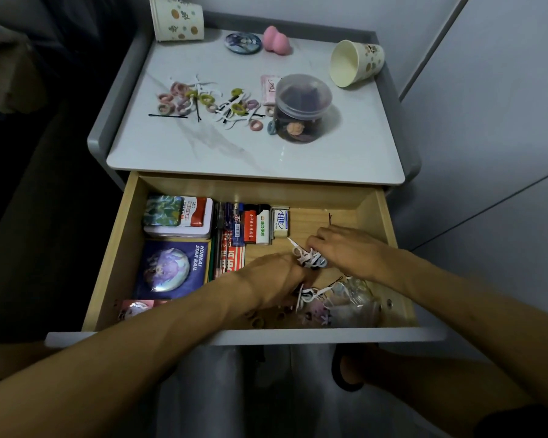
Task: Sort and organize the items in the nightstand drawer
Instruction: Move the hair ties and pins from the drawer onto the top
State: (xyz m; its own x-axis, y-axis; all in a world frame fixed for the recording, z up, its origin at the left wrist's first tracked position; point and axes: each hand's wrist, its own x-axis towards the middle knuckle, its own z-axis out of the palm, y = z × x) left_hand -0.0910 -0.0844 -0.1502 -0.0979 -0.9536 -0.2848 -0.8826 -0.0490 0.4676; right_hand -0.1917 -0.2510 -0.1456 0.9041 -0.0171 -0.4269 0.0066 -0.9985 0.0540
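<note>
The wooden nightstand drawer (389, 222) stands pulled out. Both my hands are inside it at the right. My right hand (345, 248) pinches a small bunch of white twist ties and hair ties (309, 259). My left hand (272, 279) curls over another clump of white ties (310, 294) near the drawer's front. At the left lie a tin with a red-and-white box (184, 216), a blue Honkai Star Rail badge pack (171, 268), pens, lighters (257, 226) and an eraser (280, 222). Clear plastic packaging (355, 298) sits at the front right.
On the nightstand top (345, 153) lie scattered hair ties, bobby pins and white ties (209, 102), a lidded clear jar (301, 109), a round badge (243, 42), a pink sponge (276, 39), one upright paper cup (176, 18) and one tipped cup (355, 61).
</note>
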